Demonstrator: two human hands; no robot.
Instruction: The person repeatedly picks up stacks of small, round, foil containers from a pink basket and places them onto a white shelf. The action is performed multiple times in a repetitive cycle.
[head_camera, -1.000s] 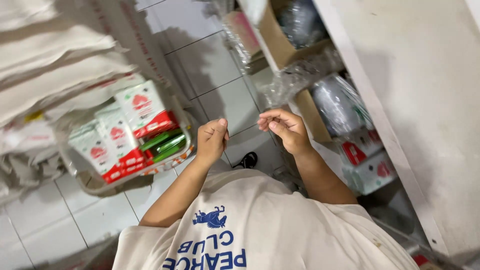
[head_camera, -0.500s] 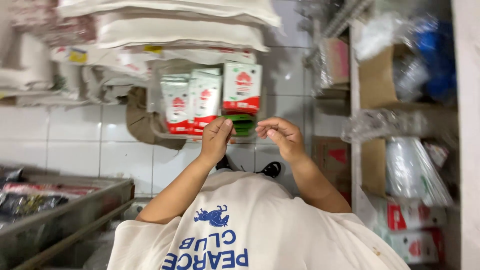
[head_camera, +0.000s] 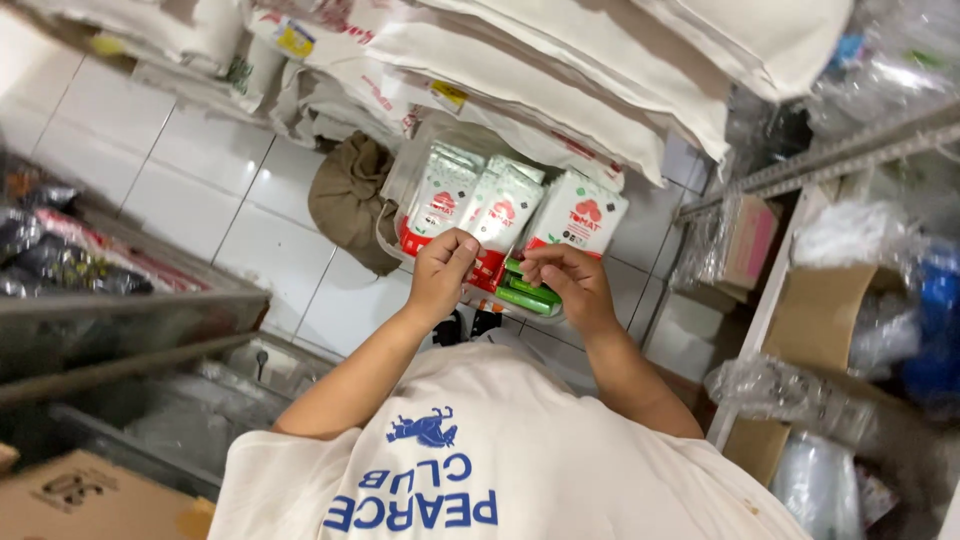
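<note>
Both hands raised side by side over the white shirt, left hand and right hand each pinched shut at the fingertips, held object too small to tell. Just beyond the knuckles, white-and-red pouches upright in a clear bag, long axes pointing away; green packets directly under the right hand, nearer it than the left.

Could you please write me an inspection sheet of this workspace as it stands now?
Surface: white tiled floor.
Job's things: white pouches with red bands and green packets, bundled in clear wrap below the hands.
Clutter: brown cloth sack; stacked white sacks.
Grippers: left hand and right hand raised, fingers curled close together; anything held is too small to tell.
Cables: nothing seen.
Surroundings: metal shelving with cardboard boxes.
</note>
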